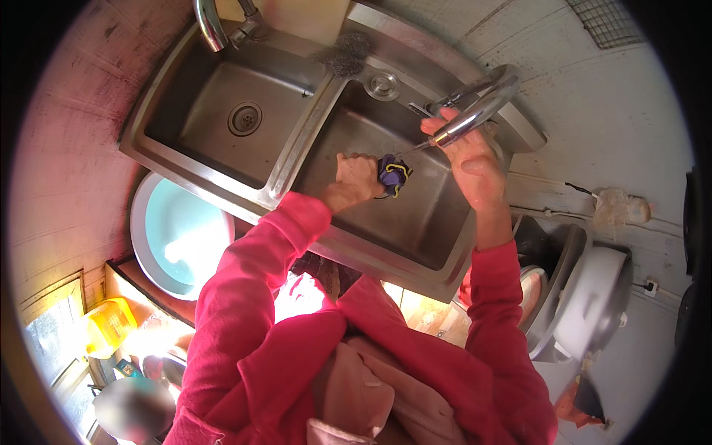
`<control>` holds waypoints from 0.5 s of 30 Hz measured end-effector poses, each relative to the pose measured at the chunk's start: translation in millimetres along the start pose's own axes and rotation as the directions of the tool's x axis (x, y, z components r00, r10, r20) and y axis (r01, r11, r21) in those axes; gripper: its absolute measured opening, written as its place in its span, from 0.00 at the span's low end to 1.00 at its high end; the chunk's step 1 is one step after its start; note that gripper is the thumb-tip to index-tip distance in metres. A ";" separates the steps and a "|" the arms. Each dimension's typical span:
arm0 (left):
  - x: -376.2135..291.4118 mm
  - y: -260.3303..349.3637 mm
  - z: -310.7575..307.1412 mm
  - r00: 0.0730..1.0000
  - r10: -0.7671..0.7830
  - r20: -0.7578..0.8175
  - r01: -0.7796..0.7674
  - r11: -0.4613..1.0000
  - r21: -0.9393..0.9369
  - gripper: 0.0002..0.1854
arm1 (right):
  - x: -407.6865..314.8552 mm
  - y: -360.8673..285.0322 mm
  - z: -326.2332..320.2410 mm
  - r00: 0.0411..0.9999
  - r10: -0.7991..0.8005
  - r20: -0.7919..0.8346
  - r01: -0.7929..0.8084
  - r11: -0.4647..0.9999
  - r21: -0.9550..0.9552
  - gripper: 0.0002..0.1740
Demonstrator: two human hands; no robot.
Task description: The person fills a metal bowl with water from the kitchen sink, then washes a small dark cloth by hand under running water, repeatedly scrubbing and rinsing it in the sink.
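Observation:
My left hand [359, 177] is closed around one end of a bunched purple cloth with yellow trim [394, 177], over the right basin of a stainless steel double sink [428, 222]. A thin stream of water runs from the curved chrome faucet [467, 119] toward the cloth. My right hand [473, 161] is raised beside the spout with its fingers spread, partly behind it, and nothing shows in it. The left basin [206, 111] has a round drain [245, 119] and holds no dishes.
A steel wool scourer [349, 54] and a drain strainer [383, 85] lie at the sink's back edge. A second faucet [210, 25] stands at the back left. A white and turquoise tub [142, 222] sits left; dishes stand in a rack [575, 250] at right.

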State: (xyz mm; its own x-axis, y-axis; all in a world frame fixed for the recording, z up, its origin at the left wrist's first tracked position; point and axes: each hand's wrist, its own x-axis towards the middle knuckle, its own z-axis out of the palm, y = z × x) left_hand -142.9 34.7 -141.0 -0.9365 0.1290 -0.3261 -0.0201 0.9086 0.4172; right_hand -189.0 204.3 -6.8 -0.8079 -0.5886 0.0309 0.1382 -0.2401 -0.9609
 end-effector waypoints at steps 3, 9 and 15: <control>-3.5 7.2 -2.9 0.988 0.025 0.150 -0.022 1.000 -0.020 0.19 | -1.1 -18.4 17.4 0.999 -0.011 -0.034 0.012 1.000 0.005 0.24; -10.8 12.9 -5.3 0.983 0.051 0.177 -0.041 0.997 -0.059 0.18 | -30.0 -43.4 -0.7 0.971 0.067 -0.228 -0.122 0.964 -0.235 0.05; -8.4 18.0 0.8 0.986 0.043 0.161 -0.040 0.999 -0.026 0.18 | -58.5 -63.1 -47.5 0.966 0.036 -0.257 -0.146 0.893 -0.425 0.10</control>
State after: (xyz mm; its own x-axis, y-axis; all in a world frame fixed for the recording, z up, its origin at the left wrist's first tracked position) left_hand -135.1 50.3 -131.5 -0.8677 0.2307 -0.4403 0.0078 0.8920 0.4520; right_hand -177.6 290.6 38.9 -0.9224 -0.3788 -0.0753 -0.0022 0.2000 -0.9798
